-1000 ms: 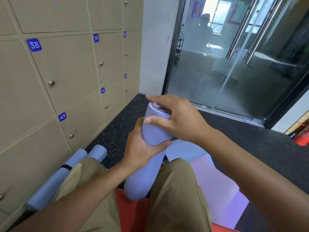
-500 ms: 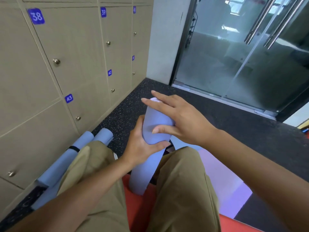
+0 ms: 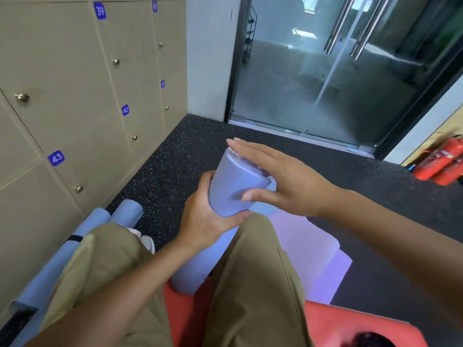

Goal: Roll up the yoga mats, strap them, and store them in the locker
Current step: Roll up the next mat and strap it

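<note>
The left hand (image 3: 208,221) grips the rolled mat (image 3: 225,196); the right hand (image 3: 283,179), flat and open, perhaps touches its top. Speckled dark floor (image 3: 175,161), lockers (image 3: 75,96) at the left.

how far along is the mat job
Done: two rolled pale blue yoga mats lie by the beige lockers, at least one with a black strap. In hand: the left hand grips a third rolled mat; the right hand lies flat on its end. Left: strapping it and storing all; visible locker doors are closed.

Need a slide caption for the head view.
Left hand grips upright rolled mat; right hand flat on its top, beside lockers.
</note>
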### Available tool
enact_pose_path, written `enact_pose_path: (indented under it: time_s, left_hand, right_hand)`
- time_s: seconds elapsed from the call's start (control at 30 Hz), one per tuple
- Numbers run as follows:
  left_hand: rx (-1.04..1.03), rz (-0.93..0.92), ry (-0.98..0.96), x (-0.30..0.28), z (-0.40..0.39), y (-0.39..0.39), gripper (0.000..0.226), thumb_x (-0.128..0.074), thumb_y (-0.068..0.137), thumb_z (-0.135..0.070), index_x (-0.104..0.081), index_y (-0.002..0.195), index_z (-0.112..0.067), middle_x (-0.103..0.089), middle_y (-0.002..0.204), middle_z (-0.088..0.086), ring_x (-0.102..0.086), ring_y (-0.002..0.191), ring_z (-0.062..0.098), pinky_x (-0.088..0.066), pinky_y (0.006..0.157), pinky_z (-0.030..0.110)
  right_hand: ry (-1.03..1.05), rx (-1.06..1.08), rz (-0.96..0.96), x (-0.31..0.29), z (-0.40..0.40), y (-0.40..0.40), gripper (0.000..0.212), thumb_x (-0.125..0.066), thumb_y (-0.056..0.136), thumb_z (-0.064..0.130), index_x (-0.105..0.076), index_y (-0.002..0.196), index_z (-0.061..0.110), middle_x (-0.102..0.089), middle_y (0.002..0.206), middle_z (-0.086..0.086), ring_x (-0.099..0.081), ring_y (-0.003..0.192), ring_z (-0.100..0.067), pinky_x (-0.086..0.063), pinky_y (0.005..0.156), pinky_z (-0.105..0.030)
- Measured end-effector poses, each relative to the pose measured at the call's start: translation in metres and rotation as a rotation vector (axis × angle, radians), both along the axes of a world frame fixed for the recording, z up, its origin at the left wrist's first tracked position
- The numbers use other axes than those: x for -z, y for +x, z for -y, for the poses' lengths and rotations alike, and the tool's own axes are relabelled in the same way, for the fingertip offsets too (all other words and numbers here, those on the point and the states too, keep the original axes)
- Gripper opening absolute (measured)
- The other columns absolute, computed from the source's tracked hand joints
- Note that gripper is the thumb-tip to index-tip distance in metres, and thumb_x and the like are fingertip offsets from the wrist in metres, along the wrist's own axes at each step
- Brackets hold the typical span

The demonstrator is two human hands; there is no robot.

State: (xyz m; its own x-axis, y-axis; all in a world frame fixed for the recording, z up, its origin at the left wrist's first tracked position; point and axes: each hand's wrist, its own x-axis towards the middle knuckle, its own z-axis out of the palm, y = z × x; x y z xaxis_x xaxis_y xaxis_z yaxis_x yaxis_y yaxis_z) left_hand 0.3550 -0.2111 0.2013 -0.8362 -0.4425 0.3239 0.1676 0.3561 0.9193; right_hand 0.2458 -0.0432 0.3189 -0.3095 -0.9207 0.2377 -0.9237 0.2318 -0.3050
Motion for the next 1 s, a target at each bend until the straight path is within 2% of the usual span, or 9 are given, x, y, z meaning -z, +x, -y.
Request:
enact_pose_path:
  time_s: [0.13, 0.23, 0.33, 0.47, 0.57, 0.67, 0.83, 0.9, 1.0]
  left_hand:
    - [0.036, 0.014, -0.053, 0.0, -0.01, -0.011, 0.087, -0.09, 0.05, -0.061, -0.05, 0.124, -0.035, -0.069, 0.111, -0.016, -0.069, 0.099, 0.006, -0.058, 0.079, 0.042]
    - [0.064, 0.038, -0.088, 0.0, -0.016, -0.016, 0.086, -0.088, 0.048, -0.065, -0.049, 0.121, -0.04, -0.069, 0.11, -0.018, -0.068, 0.098, 0.005, -0.058, 0.079, 0.042]
    - [0.105, 0.061, -0.122, 0.001, -0.027, -0.021, 0.084, -0.087, 0.047, -0.067, -0.047, 0.118, -0.047, -0.067, 0.109, -0.025, -0.067, 0.097, 0.002, -0.058, 0.079, 0.041]
    - [0.168, 0.091, -0.192, 0.004, -0.046, -0.025, 0.081, -0.084, 0.046, -0.068, -0.044, 0.114, -0.049, -0.068, 0.105, -0.022, -0.067, 0.094, 0.012, -0.056, 0.077, 0.042]
    - [0.183, 0.092, -0.229, 0.006, -0.051, -0.029, 0.081, -0.081, 0.046, -0.071, -0.045, 0.115, -0.046, -0.068, 0.107, -0.015, -0.067, 0.095, 0.02, -0.056, 0.077, 0.045]
    - [0.182, 0.099, -0.235, 0.006, -0.05, -0.032, 0.083, -0.08, 0.046, -0.073, -0.046, 0.116, -0.043, -0.068, 0.108, -0.014, -0.067, 0.095, 0.02, -0.056, 0.077, 0.044]
    - [0.182, 0.103, -0.267, 0.007, -0.052, -0.03, 0.085, -0.079, 0.046, -0.075, -0.046, 0.118, -0.041, -0.066, 0.107, -0.016, -0.065, 0.094, 0.019, -0.055, 0.076, 0.041]
    - [0.179, 0.101, -0.267, 0.007, -0.051, -0.031, 0.086, -0.079, 0.047, -0.074, -0.046, 0.118, -0.04, -0.066, 0.107, -0.014, -0.065, 0.094, 0.019, -0.055, 0.075, 0.041]
    - [0.186, 0.101, -0.276, 0.006, -0.05, -0.031, 0.083, -0.079, 0.048, -0.074, -0.045, 0.115, -0.04, -0.065, 0.107, -0.014, -0.064, 0.093, 0.019, -0.055, 0.073, 0.04]
  right_hand:
    - [0.076, 0.099, 0.052, -0.001, -0.057, -0.004, 0.086, -0.065, 0.091, 0.059, -0.018, 0.161, 0.038, -0.019, 0.166, 0.023, -0.026, 0.15, -0.001, -0.051, 0.104, -0.038]
    - [0.146, 0.184, 0.06, 0.007, -0.099, -0.003, 0.086, -0.063, 0.091, 0.062, -0.016, 0.16, 0.042, -0.024, 0.162, 0.025, -0.039, 0.142, -0.003, -0.052, 0.102, -0.039]
    - [0.237, 0.318, 0.088, 0.026, -0.138, 0.001, 0.084, -0.061, 0.091, 0.066, -0.017, 0.159, 0.047, -0.034, 0.154, 0.024, -0.048, 0.129, -0.002, -0.051, 0.1, -0.032]
    - [0.414, 0.468, 0.182, 0.064, -0.182, 0.005, 0.071, -0.059, 0.091, 0.067, -0.035, 0.153, 0.044, -0.045, 0.133, 0.028, -0.048, 0.114, 0.007, -0.044, 0.097, -0.02]
    - [0.643, 0.543, 0.321, 0.104, -0.215, 0.007, 0.061, -0.063, 0.088, 0.067, -0.051, 0.142, 0.04, -0.054, 0.129, 0.027, -0.053, 0.115, 0.003, -0.046, 0.1, -0.024]
    - [0.845, 0.607, 0.483, 0.142, -0.244, 0.013, 0.062, -0.064, 0.077, 0.075, -0.06, 0.127, 0.038, -0.063, 0.117, 0.024, -0.06, 0.109, -0.003, -0.05, 0.101, -0.032]
    - [1.136, 0.591, 0.592, 0.169, -0.258, 0.023, 0.049, -0.07, 0.085, 0.06, -0.064, 0.123, 0.03, -0.064, 0.114, 0.013, -0.059, 0.106, -0.012, -0.049, 0.092, -0.031]
    - [1.147, 0.603, 0.577, 0.178, -0.26, 0.022, 0.045, -0.07, 0.087, 0.056, -0.063, 0.122, 0.027, -0.062, 0.113, 0.012, -0.056, 0.103, -0.013, -0.046, 0.087, -0.03]
    - [1.111, 0.617, 0.566, 0.189, -0.263, 0.016, 0.04, -0.07, 0.092, 0.045, -0.063, 0.125, 0.024, -0.066, 0.117, 0.01, -0.058, 0.105, -0.013, -0.047, 0.09, -0.03]
